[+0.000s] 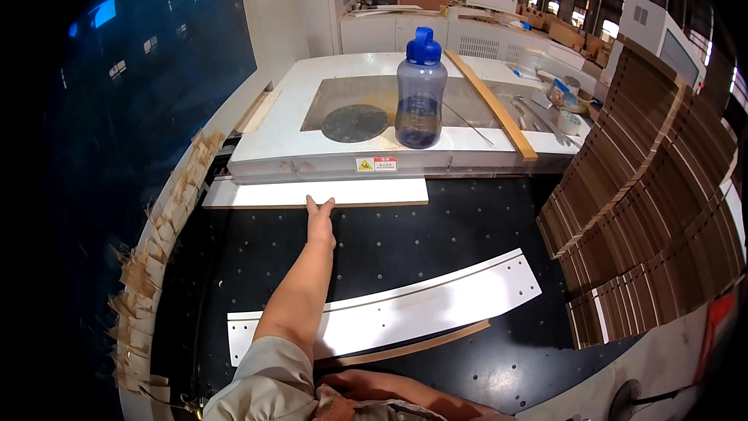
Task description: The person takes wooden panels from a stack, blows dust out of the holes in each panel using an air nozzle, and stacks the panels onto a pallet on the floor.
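My left arm reaches forward across the black work surface. At its end my left hand (319,221) touches the front edge of a narrow white board (366,191), thumb and a finger spread apart over the edge. That board lies along the front of the machine's white bed. Beneath my forearm, closer to me, rests a longer white panel (421,296) with a groove and small drilled holes. A thin brown strip (421,344) lies along its near side. My right forearm (397,391) crosses low in front of my body; the fingers of that hand cannot be made out.
A blue-capped water bottle (421,97) stands on the machine bed (273,136), beside a wooden strip (491,105), with tools and tape (569,122) farther right. Stacked brown-edged panels (647,203) rise at the right. A blue machine cover (171,39) and ragged tape pieces (140,281) border the left.
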Demonstrator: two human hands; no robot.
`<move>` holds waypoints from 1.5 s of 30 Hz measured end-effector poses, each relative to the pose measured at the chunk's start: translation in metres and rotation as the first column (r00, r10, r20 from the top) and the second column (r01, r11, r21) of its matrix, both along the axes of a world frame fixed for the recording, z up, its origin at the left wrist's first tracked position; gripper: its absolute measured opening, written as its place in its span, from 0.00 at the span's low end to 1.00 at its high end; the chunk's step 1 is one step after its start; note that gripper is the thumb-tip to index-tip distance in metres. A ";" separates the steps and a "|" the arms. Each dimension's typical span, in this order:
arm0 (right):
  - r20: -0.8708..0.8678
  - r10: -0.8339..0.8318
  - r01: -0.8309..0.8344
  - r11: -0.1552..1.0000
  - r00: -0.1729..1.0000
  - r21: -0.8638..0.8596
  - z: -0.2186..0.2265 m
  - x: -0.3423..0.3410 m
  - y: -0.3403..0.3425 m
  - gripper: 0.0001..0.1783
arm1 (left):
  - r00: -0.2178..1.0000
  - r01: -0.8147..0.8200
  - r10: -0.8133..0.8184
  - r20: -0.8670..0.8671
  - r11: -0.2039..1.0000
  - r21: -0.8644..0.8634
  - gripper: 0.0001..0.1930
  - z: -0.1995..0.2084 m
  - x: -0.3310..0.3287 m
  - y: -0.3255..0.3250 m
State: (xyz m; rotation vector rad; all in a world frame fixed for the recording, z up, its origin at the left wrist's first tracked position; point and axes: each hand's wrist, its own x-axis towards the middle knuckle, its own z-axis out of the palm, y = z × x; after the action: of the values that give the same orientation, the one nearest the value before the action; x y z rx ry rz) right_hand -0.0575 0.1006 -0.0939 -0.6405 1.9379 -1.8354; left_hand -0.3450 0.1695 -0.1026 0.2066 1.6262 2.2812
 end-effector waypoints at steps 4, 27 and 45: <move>0.036 0.002 -0.002 1.000 0.999 0.013 0.005 0.000 0.000 0.16 | 1.000 0.018 -0.019 -0.017 1.000 -0.025 0.46 -0.012 -0.010 -0.002; 0.186 0.050 -0.027 0.992 0.981 -0.123 -0.018 -0.001 -0.006 0.17 | 0.996 0.082 -0.085 -0.039 0.993 -0.091 0.46 -0.007 -0.011 -0.004; -0.168 0.180 -0.149 0.972 0.969 0.180 -0.003 0.003 -0.015 0.23 | -0.125 -0.127 -0.943 -0.309 0.324 -0.937 0.33 0.041 0.214 -0.125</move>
State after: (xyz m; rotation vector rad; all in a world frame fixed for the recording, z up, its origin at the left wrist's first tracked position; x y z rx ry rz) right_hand -0.0543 0.0859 -0.0971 -0.9137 2.0574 -1.5424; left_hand -0.1314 0.0447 -0.0620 2.1130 2.1156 0.1665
